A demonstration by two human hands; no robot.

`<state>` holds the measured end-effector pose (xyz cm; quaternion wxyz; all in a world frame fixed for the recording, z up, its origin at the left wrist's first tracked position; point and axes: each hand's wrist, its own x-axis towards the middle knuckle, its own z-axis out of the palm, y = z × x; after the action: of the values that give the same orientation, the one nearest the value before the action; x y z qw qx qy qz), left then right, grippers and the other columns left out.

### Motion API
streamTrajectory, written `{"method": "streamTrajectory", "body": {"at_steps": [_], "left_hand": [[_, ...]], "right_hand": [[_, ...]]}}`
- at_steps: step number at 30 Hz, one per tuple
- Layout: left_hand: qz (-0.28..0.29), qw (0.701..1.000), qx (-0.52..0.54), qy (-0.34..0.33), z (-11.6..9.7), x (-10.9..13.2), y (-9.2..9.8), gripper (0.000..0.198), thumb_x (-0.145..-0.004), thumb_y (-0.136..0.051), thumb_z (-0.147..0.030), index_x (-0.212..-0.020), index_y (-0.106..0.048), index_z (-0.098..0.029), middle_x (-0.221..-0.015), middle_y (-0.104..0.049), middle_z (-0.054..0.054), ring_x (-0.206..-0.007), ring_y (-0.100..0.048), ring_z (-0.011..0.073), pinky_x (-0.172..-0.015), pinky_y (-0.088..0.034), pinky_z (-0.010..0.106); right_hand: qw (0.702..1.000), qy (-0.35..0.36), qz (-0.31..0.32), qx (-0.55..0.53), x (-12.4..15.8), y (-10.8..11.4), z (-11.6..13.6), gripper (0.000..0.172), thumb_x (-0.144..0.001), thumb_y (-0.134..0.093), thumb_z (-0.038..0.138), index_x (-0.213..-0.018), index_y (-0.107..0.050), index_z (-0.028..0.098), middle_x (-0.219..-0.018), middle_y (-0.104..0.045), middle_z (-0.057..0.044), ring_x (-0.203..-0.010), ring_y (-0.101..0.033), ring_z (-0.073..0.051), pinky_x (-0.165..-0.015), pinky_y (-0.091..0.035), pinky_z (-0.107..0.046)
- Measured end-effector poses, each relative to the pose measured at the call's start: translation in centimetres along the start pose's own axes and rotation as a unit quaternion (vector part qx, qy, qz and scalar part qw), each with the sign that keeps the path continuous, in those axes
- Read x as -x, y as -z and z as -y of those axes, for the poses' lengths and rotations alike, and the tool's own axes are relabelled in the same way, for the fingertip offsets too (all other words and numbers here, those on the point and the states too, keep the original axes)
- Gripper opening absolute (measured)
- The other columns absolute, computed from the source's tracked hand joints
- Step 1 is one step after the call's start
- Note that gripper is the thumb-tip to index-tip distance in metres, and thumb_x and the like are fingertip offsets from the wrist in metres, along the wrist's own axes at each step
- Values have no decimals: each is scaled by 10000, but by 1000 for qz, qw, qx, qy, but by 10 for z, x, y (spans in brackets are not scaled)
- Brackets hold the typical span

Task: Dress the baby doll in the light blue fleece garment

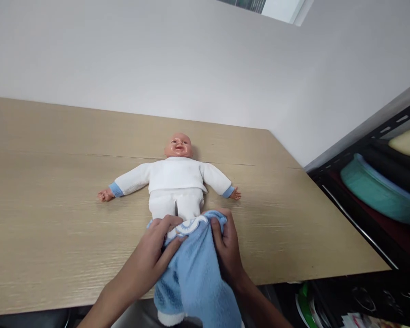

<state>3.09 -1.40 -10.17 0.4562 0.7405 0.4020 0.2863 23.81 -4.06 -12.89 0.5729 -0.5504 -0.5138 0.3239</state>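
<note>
A baby doll [176,175] lies on its back on the wooden table, its arms spread out. It wears a white top with blue cuffs, and its lower body is white. Blue fleece doll pants [198,269] hang over the table's front edge, their waistband at the doll's legs. My left hand [159,243] is closed on the left side of the waistband. Gripping the right side of it is my right hand [227,241], thumb on top. The doll's lower legs are hidden behind the pants and my hands.
The wooden table [54,182] meets a white wall [140,59] at the back. To the right stands a black metal shelf [348,159] with a teal basin [379,191] on it. Below the table's right front are several items, one green and round [304,305].
</note>
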Motion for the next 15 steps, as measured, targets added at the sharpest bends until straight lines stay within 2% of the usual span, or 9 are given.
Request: {"method": "streamTrajectory", "body": {"at_steps": [2,4,6,9,12,15], "left_hand": [[-68,992,-96,-35,2,-8,1,201,-1105,-519,-407,-1237,-585,-271,-1192,-674,71,-1102,-589,313,-986,-430,449],[-121,974,-180,-69,3,-20,3,169,-1094,-513,-344,-1200,-592,-239,-1160,-676,97,-1072,-582,335,-957,-449,468],[-131,961,-225,-88,4,-33,4,166,-1094,-466,-302,-1186,-578,-222,-1169,-665,121,-1106,-568,353,-969,-471,487],[-134,958,-245,-66,8,-53,8,197,-1088,-380,-256,-1198,-532,-198,-1118,-644,154,-1083,-591,362,-935,-512,490],[-150,955,-255,-29,16,-71,15,225,-1067,-346,-234,-1237,-481,-173,-1070,-641,172,-1000,-636,372,-859,-525,488],[-160,956,-242,-34,23,-82,24,229,-1067,-394,-284,-1259,-460,-177,-1094,-663,169,-996,-653,371,-844,-520,476]], "right_hand": [[999,-33,-6,8,-12,-3,-2,224,-1104,-515,449,-1126,-599,242,-1001,-663,-2,-972,-628,-182,-913,-490,-288],[999,-35,12,6,-26,-6,-6,262,-1091,-521,482,-1120,-593,232,-1014,-661,-9,-996,-624,-195,-941,-487,-306],[999,-28,41,0,-41,-11,-13,287,-1090,-500,498,-1129,-583,226,-1046,-666,-19,-1031,-623,-205,-983,-482,-324],[996,-12,85,-3,-63,-19,-23,310,-1085,-478,511,-1128,-588,225,-1067,-664,-28,-1047,-623,-216,-1003,-488,-343],[993,3,118,7,-82,-22,-32,298,-1054,-530,522,-1058,-618,238,-998,-662,-16,-989,-625,-224,-949,-502,-339],[992,27,123,24,-97,-18,-38,286,-1018,-591,524,-950,-609,246,-915,-642,-3,-915,-606,-225,-906,-487,-341]]}}
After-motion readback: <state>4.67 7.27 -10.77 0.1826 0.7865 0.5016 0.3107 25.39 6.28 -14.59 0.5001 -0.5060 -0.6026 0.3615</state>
